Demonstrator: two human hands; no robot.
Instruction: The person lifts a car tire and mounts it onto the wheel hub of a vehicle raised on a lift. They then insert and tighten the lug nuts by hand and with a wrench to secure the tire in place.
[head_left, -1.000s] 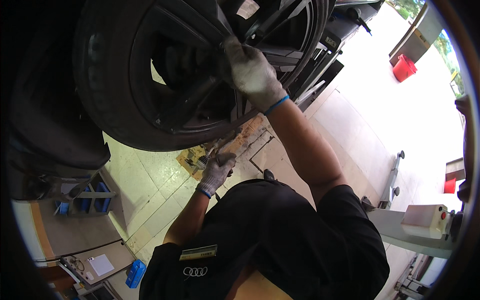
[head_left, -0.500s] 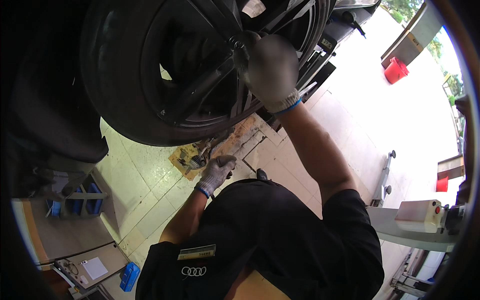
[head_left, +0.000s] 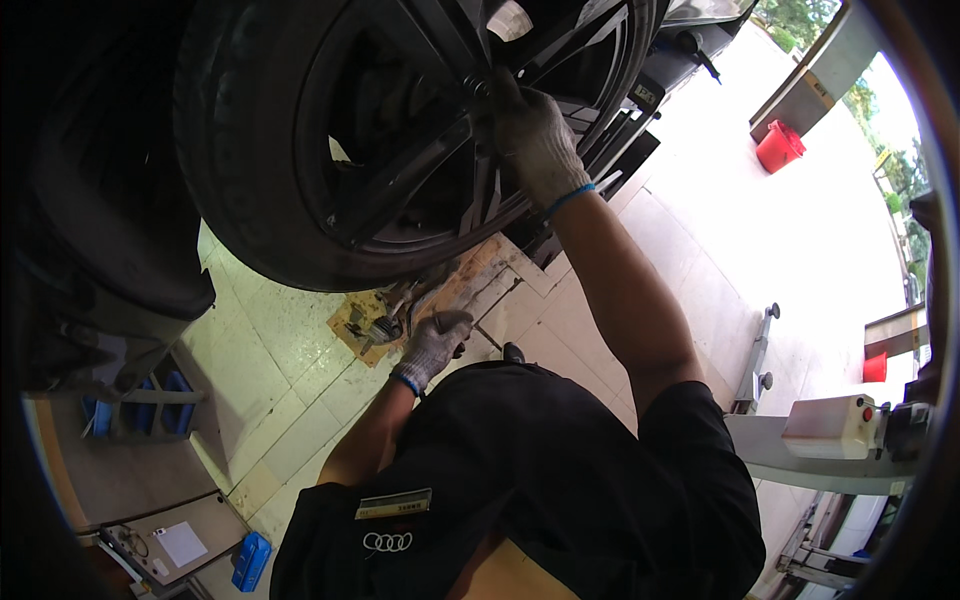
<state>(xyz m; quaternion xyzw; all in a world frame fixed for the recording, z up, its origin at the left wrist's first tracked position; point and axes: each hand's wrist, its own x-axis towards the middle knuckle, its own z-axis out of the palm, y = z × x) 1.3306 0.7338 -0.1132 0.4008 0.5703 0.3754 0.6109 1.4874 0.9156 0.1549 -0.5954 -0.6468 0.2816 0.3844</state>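
Note:
A large black tyre (head_left: 262, 190) on a dark multi-spoke wheel rim (head_left: 400, 182) fills the upper middle, mounted on a car. My right hand (head_left: 543, 150), in a grey-white knit glove with a blue cuff edge, reaches up to the middle of the wheel. Its fingers curl in beside the bolt holes around the hub, and their tips are lost against the dark rim. Below the tyre, in front of my body, my left hand (head_left: 432, 348) wears a matching glove. That hand is closed, and whatever it may hold is hidden.
On the tiled floor below the wheel lies a stained yellowish board (head_left: 357, 325) with metal parts on it. A lift arm (head_left: 760, 345) and a grey post with a white box (head_left: 828, 428) stand at right. A red bucket (head_left: 780, 146) stands farther off; a cart (head_left: 190, 530) is at lower left.
My right hand, smeared by motion before, now shows more sharply, with its fingers at the wheel's middle. My left hand keeps its closed shape. The whole view has shifted slightly.

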